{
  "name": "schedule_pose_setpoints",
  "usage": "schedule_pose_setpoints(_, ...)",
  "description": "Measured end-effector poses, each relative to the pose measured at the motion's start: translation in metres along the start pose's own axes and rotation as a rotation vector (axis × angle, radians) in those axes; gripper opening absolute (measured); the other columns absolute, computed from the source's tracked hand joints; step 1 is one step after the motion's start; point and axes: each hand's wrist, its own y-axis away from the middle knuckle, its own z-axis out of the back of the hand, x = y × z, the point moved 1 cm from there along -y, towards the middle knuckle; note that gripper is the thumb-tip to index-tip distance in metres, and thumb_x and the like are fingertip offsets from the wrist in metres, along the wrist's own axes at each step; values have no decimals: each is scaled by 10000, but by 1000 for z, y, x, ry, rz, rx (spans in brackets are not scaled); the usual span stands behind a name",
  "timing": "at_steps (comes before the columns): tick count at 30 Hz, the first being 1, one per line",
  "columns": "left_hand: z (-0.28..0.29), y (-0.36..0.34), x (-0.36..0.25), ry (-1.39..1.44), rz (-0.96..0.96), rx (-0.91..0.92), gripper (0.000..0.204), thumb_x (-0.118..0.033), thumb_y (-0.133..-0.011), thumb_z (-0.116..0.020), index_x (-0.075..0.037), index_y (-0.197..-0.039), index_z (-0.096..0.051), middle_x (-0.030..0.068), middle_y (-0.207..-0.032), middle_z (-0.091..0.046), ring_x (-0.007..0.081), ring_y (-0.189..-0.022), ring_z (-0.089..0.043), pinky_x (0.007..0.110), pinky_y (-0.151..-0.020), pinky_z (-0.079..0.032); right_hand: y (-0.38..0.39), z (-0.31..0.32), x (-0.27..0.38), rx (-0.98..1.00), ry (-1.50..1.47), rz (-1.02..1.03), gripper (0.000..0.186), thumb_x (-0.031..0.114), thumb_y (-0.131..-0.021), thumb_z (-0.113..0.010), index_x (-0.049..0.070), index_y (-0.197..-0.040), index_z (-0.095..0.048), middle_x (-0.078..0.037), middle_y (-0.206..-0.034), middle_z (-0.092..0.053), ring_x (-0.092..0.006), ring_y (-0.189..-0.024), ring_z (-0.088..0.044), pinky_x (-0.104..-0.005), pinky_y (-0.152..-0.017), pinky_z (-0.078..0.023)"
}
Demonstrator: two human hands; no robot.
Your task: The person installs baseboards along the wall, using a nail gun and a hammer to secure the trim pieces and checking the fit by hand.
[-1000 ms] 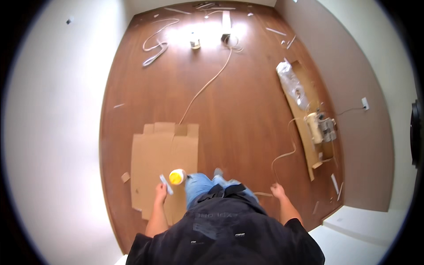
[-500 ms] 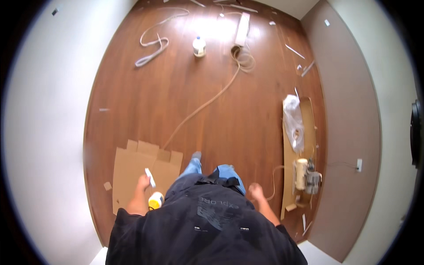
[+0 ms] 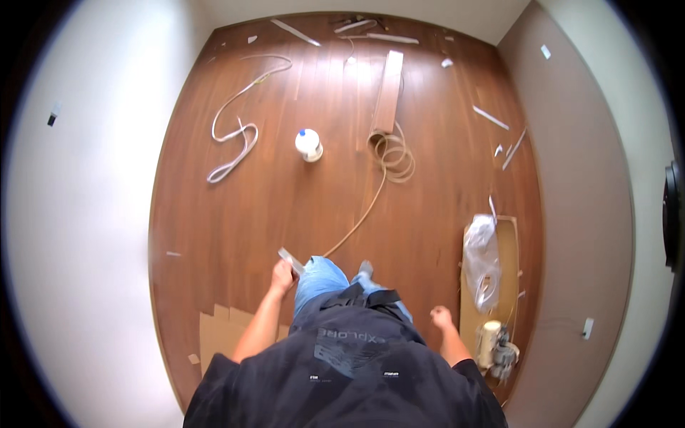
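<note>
I stand on a brown wood floor [image 3: 250, 221], looking down past my dark shirt and blue jeans. My left hand [image 3: 282, 274] is by my left knee, closed on a thin pale flat tool [image 3: 291, 258] that sticks forward from the fist. Whether it holds anything else is hidden. At my right side my right hand [image 3: 441, 316] hangs curled into a fist with nothing in it. A beige hose [image 3: 357, 222] runs across the floor from my feet to a coil [image 3: 394, 153].
A white bottle with a blue cap [image 3: 308, 145] stands ahead, next to a long wooden plank [image 3: 387, 93]. A white cable [image 3: 235, 135] loops at the far left. Flattened cardboard [image 3: 221, 332] lies behind my left arm. On the right, cardboard [image 3: 508, 250] carries a plastic bag [image 3: 481, 260] and a power tool [image 3: 496, 346].
I have walked forward: the bottle and coil are closer and the flat cardboard has slid behind my left side. My left hand swung forward, and the yellow thing it held is out of sight.
</note>
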Motion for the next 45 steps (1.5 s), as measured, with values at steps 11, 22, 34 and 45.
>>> schedule_pose_setpoints(11, -105, -312, -205, 380, 290, -99, 374, -397, -1069, -490, -103, -864, -597, 41, -717, -618, 149, -558, -560, 310, -488, -433, -406, 264, 582, -290, -378, 489, 298, 175, -979, -651, -11, -1212, -654, -59, -994, -698, -122, -812, -653, -284, -695, -544)
schedule_pose_setpoints(22, -115, -595, -420, -315, 470, -15, 366, -312, -1005, -508, 9, -1030, -682, 194, -911, -722, 250, -838, -690, 431, -763, -543, -492, 189, 672, 332, 95, -31, 471, 365, -894, -711, -30, -1151, -721, -221, -1147, -737, -303, -1089, -708, -364, -949, -544)
schedule_pose_setpoints(34, -155, -908, -671, 344, 261, -582, 431, -417, -1100, -419, -68, -917, -594, 41, -765, -633, 110, -608, -600, 274, -533, -468, -969, 383, 1298, -57, 380, 561, 397, 294, -949, -641, 23, -1239, -646, -215, -1206, -692, -373, -1152, -654, -429, -993, -519)
schedule_pose_setpoints(45, -120, -1245, -908, -233, 147, -298, 409, -341, -1052, -466, 13, -972, -654, 103, -761, -696, 217, -711, -663, 378, -681, -503, -1008, 256, 1676, 520, 814, 724, 367, 331, -944, -554, 99, -1191, -694, -175, -1258, -689, -349, -1183, -649, -464, -1002, -508)
